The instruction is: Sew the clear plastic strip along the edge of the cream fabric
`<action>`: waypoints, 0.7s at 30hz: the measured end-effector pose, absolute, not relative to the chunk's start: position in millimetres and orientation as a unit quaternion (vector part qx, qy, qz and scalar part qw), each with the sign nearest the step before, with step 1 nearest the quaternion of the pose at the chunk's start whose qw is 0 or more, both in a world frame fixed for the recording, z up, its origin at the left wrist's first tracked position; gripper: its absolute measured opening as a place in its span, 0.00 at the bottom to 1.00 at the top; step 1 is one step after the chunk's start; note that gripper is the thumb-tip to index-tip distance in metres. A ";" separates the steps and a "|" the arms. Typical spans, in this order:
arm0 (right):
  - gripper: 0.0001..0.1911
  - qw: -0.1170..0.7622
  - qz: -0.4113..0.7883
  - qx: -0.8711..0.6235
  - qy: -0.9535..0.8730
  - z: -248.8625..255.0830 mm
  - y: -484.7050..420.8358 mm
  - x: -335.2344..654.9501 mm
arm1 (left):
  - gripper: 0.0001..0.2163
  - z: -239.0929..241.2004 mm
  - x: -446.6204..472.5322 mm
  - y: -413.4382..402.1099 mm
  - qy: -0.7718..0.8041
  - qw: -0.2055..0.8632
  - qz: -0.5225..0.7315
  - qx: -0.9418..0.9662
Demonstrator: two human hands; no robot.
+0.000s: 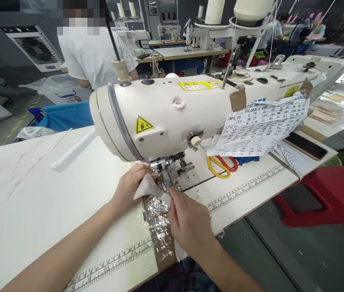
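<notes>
Under the head of a white sewing machine (156, 109), my left hand (131, 184) pinches a small piece of white fabric (147, 186) close to the presser foot (167, 176). My right hand (190, 219) is closed just in front of the needle area, around a slim metal tool (166, 190) whose tip points at the fabric. The tool's exact kind is hard to make out. Clear shiny tape (159, 227) covers a brown strip of the table below both hands. More white cloth (180, 250) hangs at the table edge under my right wrist.
Yellow-and-red-handled scissors (219, 167) lie behind the machine's needle, near a handwritten paper (259, 127) taped to the arm. A phone (305, 146) rests at right beside a red stool (332, 194). Printed rulers (111, 265) run along the front edge. A person (89, 56) stands behind.
</notes>
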State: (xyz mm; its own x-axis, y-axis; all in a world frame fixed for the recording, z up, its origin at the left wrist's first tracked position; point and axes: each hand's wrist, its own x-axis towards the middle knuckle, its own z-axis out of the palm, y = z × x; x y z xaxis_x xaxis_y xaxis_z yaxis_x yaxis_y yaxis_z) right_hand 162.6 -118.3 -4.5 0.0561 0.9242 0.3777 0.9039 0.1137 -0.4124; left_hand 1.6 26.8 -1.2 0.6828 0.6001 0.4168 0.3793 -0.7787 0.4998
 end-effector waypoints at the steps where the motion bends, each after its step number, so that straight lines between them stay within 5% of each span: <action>1: 0.18 0.291 0.018 -0.666 -0.686 -4.8 -118.6 162.6 | 0.09 -0.9 1.6 27.0 0.269 0.185 0.294 0.898; 21: 0.18 0.279 0.002 -0.657 -0.700 -4.4 -118.9 161.3 | 0.07 -2.4 9.4 25.8 0.311 0.099 0.260 0.909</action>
State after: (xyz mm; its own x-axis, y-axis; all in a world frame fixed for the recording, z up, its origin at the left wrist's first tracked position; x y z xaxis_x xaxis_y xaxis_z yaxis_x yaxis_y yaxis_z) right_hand 161.3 -118.9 -4.4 0.0200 0.9214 0.3882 0.9196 0.1354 -0.3687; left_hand 9.4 25.8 -2.4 0.6715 0.6168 0.4106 0.5144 -0.7869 0.3408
